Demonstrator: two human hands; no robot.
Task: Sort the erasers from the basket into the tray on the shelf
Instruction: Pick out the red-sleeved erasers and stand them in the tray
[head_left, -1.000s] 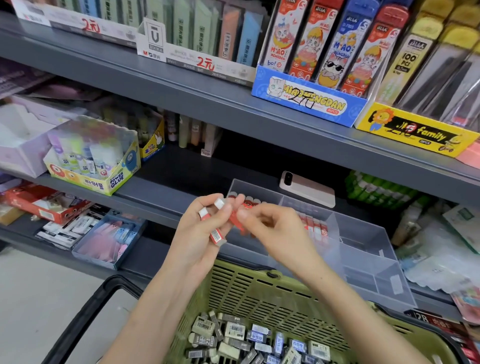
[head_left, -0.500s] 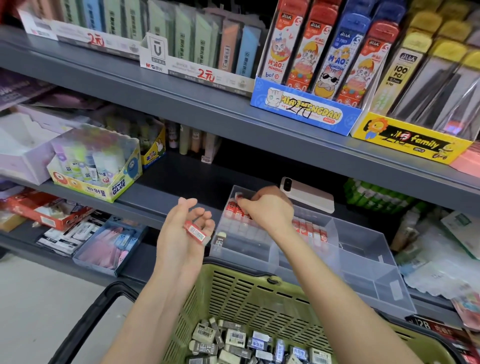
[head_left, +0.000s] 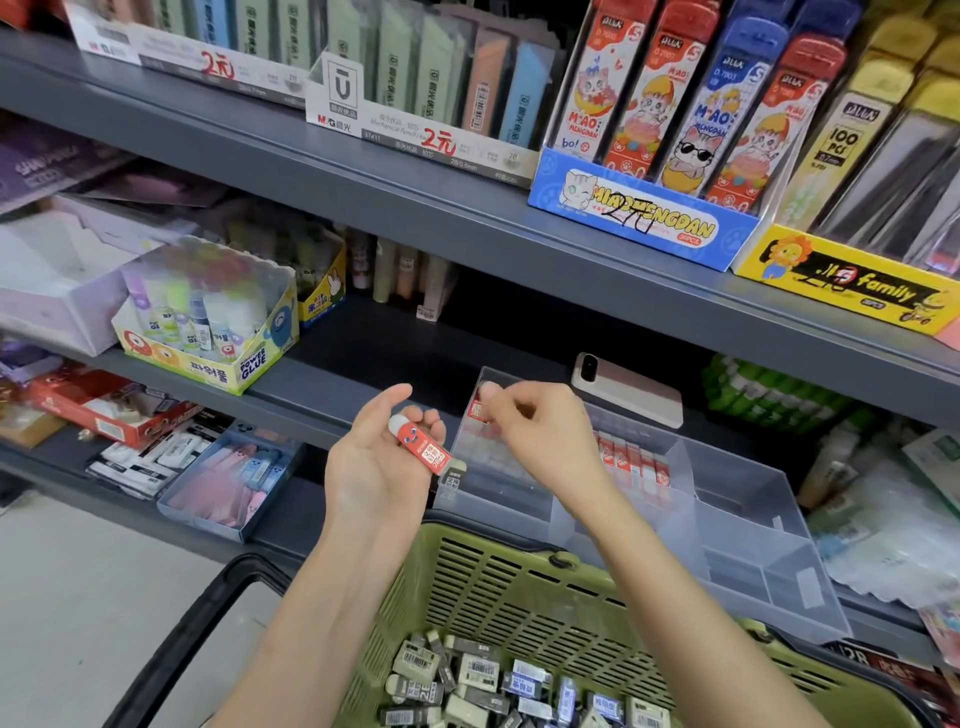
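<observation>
Over the back left corner of the clear tray on the shelf, our right hand pinches a red eraser between thumb and fingertips. Our left hand hovers just beside the tray, palm up, its fingers curled under a spare eraser of the same red kind. The green basket sits below both hands, with a heap of grey erasers in its bottom.

We judge the step in hand to be setting the pinched eraser into its compartment. To do it well, we should bring it down upright, turned the same way as the red row in the next compartment, and loosen the pinch only once it is seated. We should also keep the wrist off the thin tray wall, so the tray does not slide back towards the phone behind it. The spare can then pass across from the left hand.

Our right fingers cover most of the eraser, so we cannot tell whether it already touches the tray floor or its neighbours. The tray wall is cloudy, and what stands in that compartment shows only as pale shapes. A dark eraser sits at our left fingertips; we cannot tell whether the hand holds it or it lies in the tray. The basket is cut off at the bottom edge, which hides how many erasers remain.
</observation>
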